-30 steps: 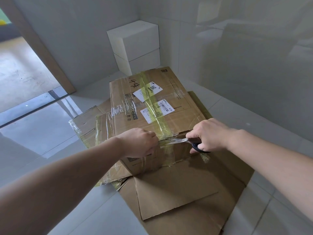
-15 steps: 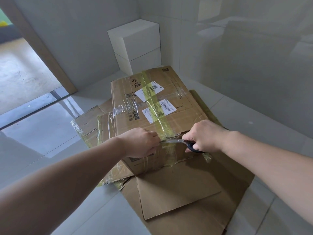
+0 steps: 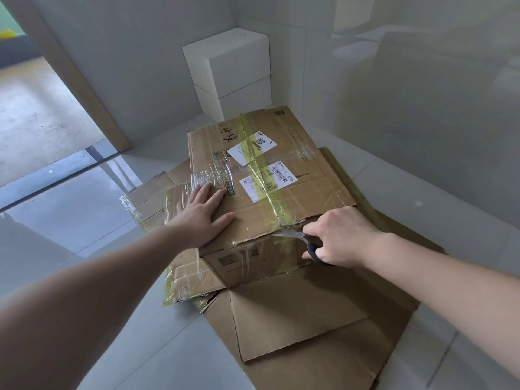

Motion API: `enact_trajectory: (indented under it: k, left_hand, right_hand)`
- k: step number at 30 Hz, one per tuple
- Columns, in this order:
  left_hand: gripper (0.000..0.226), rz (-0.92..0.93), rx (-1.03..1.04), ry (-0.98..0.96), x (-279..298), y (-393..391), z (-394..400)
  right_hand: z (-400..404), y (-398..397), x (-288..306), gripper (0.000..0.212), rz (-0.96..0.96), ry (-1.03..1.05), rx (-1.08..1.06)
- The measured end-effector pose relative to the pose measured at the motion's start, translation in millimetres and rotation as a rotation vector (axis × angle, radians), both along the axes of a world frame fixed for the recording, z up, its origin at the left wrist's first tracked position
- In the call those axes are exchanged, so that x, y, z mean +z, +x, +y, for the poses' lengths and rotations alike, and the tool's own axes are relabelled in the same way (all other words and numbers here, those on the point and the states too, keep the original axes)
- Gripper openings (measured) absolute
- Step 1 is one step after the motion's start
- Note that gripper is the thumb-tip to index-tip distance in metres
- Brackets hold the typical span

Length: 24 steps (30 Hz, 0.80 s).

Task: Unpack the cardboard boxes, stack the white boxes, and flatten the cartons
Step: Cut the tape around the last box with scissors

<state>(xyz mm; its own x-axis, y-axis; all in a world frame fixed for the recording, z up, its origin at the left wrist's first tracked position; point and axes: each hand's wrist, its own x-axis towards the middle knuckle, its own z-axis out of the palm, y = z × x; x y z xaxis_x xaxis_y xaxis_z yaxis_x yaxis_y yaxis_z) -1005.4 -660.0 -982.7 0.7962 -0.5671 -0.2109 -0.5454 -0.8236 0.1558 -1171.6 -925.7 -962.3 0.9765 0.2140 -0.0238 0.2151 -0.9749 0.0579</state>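
Note:
A taped brown cardboard box with shipping labels sits on flattened cartons on the floor. My left hand lies flat on the box's top near its left front corner, fingers spread. My right hand grips black-handled scissors at the box's front top edge. Their blades point left into the yellowish tape seam. Two white boxes are stacked in the corner behind the carton.
Walls close in behind and to the right. More flattened taped cardboard lies to the left of the box. A doorway with a wooden frame opens at the far left. Grey tiled floor surrounds the cartons.
My left hand has let go of the tape at the front edge and moved left, now pressing flat on the box top. My right hand stays at the seam with the scissors.

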Motion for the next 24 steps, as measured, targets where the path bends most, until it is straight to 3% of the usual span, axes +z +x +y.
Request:
enact_trajectory:
  k: [4,9,15,24]
  left_hand:
    - [0.074,-0.018,0.071,-0.129,-8,-4,-12]
    - [0.069,-0.020,0.071,-0.140,-7,-4,-9]
    - [0.069,-0.019,0.076,-0.137,-5,-6,-12]
    - [0.068,-0.016,0.080,-0.146,-1,-8,-14]
  right_hand:
    - [-1,-3,-2,0.036,0.028,0.017,0.002]
    - [2,-8,-5,0.032,0.045,0.065,0.000]
    - [20,-11,-2,0.043,-0.060,0.058,-0.125]
    - [45,-18,9,0.016,0.017,0.034,-0.193]
